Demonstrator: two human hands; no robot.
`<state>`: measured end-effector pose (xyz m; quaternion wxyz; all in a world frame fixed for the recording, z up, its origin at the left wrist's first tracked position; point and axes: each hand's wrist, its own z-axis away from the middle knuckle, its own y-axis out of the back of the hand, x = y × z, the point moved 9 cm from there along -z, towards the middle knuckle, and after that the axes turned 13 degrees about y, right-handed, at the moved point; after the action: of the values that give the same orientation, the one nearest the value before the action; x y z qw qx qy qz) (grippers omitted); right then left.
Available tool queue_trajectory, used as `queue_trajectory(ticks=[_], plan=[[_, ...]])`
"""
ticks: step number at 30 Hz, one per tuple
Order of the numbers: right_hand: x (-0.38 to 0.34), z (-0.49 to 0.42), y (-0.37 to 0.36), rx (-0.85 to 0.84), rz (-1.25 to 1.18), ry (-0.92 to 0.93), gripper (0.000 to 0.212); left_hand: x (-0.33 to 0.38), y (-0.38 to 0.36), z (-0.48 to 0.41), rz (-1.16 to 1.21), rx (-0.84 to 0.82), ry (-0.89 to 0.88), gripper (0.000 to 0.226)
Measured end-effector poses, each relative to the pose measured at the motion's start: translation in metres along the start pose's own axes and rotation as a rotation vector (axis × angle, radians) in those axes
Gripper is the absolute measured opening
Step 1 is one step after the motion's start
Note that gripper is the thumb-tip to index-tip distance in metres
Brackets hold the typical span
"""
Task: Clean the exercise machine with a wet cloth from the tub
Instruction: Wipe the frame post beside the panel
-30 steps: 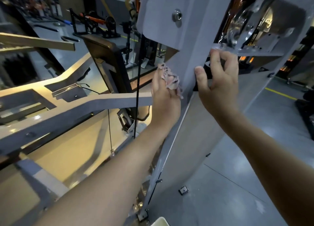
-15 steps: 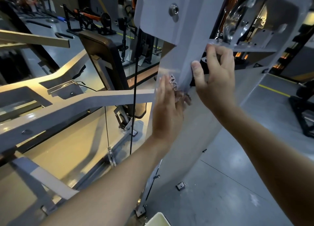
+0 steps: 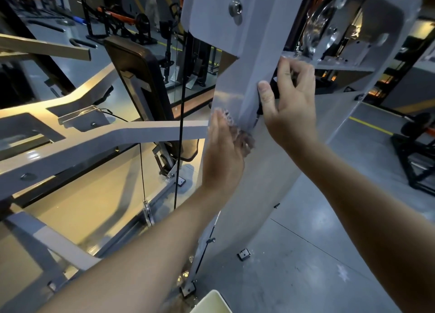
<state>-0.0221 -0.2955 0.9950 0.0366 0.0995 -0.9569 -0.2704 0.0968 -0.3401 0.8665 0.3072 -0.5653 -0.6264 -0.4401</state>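
Left hand (image 3: 223, 154), back to camera, fingers straight, presses a crumpled pinkish-white cloth (image 3: 243, 139) against the left face of the grey painted metal upright (image 3: 254, 53) of the exercise machine. Cloth shows at the fingertips and the thumb side. Right hand (image 3: 290, 110) grips the upright's right edge: thumb on front, fingers curled behind. A corner of a pale plastic tub (image 3: 209, 298) is visible at the bottom edge, below the upright.

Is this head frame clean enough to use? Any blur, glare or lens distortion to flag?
Head view: motion blur smears the left hand and the cloth it presses to the post; the right hand, gripping the post's edge, is sharper. Head view: warm light glares off the frame beams at left, and the wide lens tilts the uprights.
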Motion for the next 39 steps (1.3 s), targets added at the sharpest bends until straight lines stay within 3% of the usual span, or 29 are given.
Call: queue_trajectory(ticks=[2,4,10,15,21,29,34,36,39], plan=[[0.0,0.0,-0.001,0.014,0.008,0.0,0.056,0.017,0.009,-0.018,-0.02,0.039,-0.042,0.062],[0.0,0.0,-0.001,0.037,0.019,0.012,0.056,0.016,0.002,-0.021,-0.033,-0.002,-0.103,0.073],[0.003,0.0,-0.004,0.052,0.028,0.027,0.058,-0.022,-0.014,0.013,-0.107,0.012,-0.01,0.093],[0.003,-0.001,-0.004,0.102,0.049,0.057,0.059,0.05,0.002,-0.026,-0.054,0.15,-0.142,0.075],[0.006,0.001,-0.007,0.074,0.06,0.039,0.059,-0.004,-0.009,0.001,-0.177,0.098,-0.208,0.081],[0.005,0.003,-0.007,0.065,0.006,0.028,0.06,0.052,0.016,-0.055,0.029,-0.003,0.125,0.063],[0.004,0.004,-0.009,0.033,-0.034,0.0,0.059,0.041,0.026,-0.083,0.2,0.005,0.387,0.032],[0.005,0.005,-0.008,0.016,-0.05,-0.01,0.059,0.024,0.029,-0.066,0.244,0.049,0.412,0.039],[0.006,0.004,-0.006,-0.004,-0.038,0.007,0.057,0.002,0.038,-0.054,0.224,0.171,0.429,0.029]])
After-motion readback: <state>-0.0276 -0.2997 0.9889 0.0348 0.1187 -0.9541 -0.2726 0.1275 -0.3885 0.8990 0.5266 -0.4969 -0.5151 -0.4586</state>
